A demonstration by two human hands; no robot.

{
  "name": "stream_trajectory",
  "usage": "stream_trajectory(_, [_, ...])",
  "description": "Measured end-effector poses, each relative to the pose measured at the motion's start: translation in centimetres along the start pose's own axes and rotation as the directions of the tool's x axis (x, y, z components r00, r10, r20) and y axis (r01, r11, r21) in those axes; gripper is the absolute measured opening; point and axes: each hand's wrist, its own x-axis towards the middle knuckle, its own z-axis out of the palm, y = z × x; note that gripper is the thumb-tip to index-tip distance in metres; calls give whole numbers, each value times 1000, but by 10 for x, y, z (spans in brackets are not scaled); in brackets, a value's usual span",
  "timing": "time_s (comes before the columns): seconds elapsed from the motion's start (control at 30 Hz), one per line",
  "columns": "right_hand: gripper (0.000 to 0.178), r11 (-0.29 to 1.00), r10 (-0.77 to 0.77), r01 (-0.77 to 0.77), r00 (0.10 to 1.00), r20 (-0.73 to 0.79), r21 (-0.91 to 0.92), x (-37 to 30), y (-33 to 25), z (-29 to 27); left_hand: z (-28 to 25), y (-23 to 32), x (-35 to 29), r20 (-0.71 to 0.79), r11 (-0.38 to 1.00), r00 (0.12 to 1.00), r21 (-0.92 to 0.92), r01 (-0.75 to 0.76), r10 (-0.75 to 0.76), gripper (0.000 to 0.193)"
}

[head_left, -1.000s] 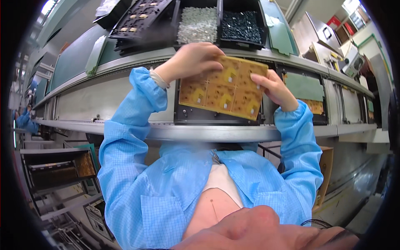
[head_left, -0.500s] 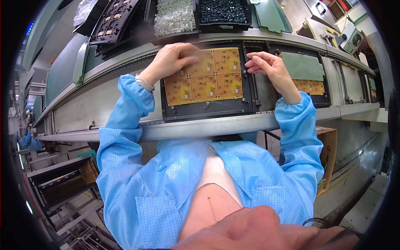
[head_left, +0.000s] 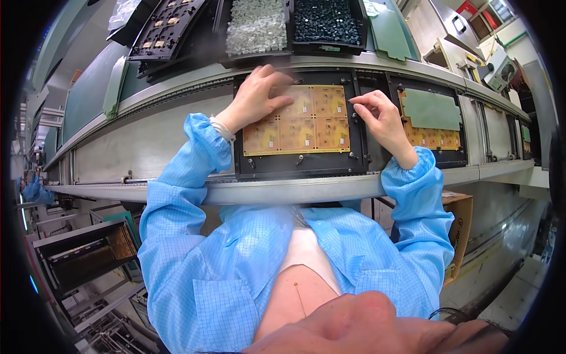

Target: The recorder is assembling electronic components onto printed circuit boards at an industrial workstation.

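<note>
From my end I see the flat amber board (head_left: pixel 309 131), marked off into rectangular panels, lying in a matte black frame (head_left: pixel 271 167) with metal pegs (head_left: pixel 299 159). The left hand (head_left: pixel 254 97) arches over its upper left corner, thumb and fingers apart. The right hand (head_left: pixel 382 123) bends by the frame's right edge; I cannot tell whether thumb and finger meet.

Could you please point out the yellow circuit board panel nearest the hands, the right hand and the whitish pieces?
Yellow circuit board panel (head_left: pixel 299 126): head view, near the middle of its upward face.
Right hand (head_left: pixel 383 120): head view, back of the hand.
Whitish pieces (head_left: pixel 257 28): head view, middle of the heap.
</note>
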Motion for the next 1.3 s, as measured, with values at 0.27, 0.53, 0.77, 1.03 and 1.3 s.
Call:
stream_trajectory(0.27, [22,907,-225,177,971,-85,-382,-5,-6,8,-27,7,-36,-340,912,925,410,-16,169,15])
stream_trajectory(0.53, [22,899,-204,151,975,-88,-412,-4,-10,16,-19,12,-84,-294,931,948,298,211,-121,20])
stream_trajectory(0.77, [22,878,-183,140,982,-51,-457,-5,-16,17,-18,26,-84,-266,865,963,472,172,-46,22])
stream_trajectory(1.03, [23,763,-258,228,965,39,-605,-6,-26,17,-16,22,-91,-211,834,970,552,16,121,26])
stream_trajectory(1.3, [12,843,-197,165,980,-7,-513,3,-21,-2,-40,-10,-77,-267,867,960,494,62,83,15])
